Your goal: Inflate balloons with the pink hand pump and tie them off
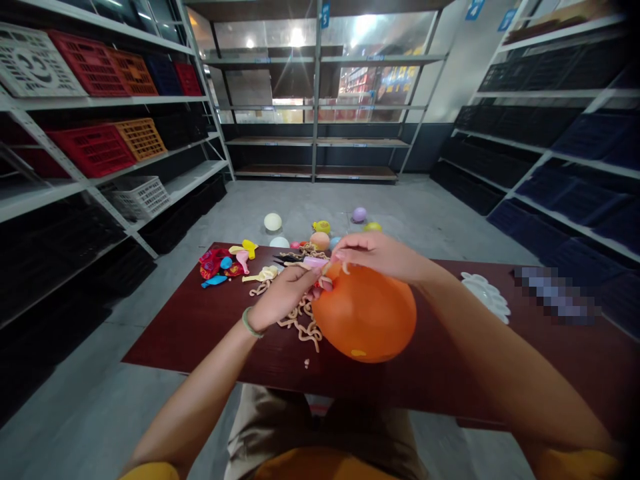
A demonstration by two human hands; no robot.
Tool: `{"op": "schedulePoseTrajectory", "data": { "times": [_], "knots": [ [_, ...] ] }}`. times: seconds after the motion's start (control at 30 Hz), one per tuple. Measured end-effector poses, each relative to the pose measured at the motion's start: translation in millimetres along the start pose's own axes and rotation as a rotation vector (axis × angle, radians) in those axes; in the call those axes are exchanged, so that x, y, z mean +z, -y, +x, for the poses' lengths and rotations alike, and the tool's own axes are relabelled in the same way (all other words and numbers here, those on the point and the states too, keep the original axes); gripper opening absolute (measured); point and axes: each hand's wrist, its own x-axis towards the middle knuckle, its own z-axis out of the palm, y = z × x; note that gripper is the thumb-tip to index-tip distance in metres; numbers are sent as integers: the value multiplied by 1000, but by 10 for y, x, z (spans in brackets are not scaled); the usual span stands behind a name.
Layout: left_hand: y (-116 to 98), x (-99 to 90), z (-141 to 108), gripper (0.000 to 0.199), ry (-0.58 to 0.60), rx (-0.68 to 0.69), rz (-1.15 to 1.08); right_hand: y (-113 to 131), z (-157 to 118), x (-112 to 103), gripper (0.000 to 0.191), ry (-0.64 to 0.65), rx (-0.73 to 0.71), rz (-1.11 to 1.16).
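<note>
Overlooking orange balloon (365, 313), dark-red tabletop (195, 340), probably metal shelving (315, 100)

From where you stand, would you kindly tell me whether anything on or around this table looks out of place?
Yes: several inflated balloons lie loose on the concrete floor beyond the table, apart from the others, and a tangled tan strand sprawls across it beside the orange balloon, looking spilled.

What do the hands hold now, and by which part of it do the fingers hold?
The left hand and the right hand hold the inflated orange balloon at its neck, pinched between the fingers, which mostly hide the neck.
</note>
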Motion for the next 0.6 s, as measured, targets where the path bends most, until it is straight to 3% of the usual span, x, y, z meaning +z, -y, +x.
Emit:
{"op": "schedulePoseTrajectory", "data": {
  "times": [0.13,0.4,0.47,0.6],
  "knots": [
    [24,-26,-2,38,-56,-15,-138,-35,-100,1,28,-41,-127,-169],
    [151,37,32,27,-158,-98,-411,-213,-209,264,28,-445,-299,-827],
    [172,56,39,24,-186,-112,-502,-215,-228,352,26,-512,-339,-888],
    [175,52,24,19,-240,-95,-644,-161,-310,480,21,-518,-466,-845]
  ]
}}
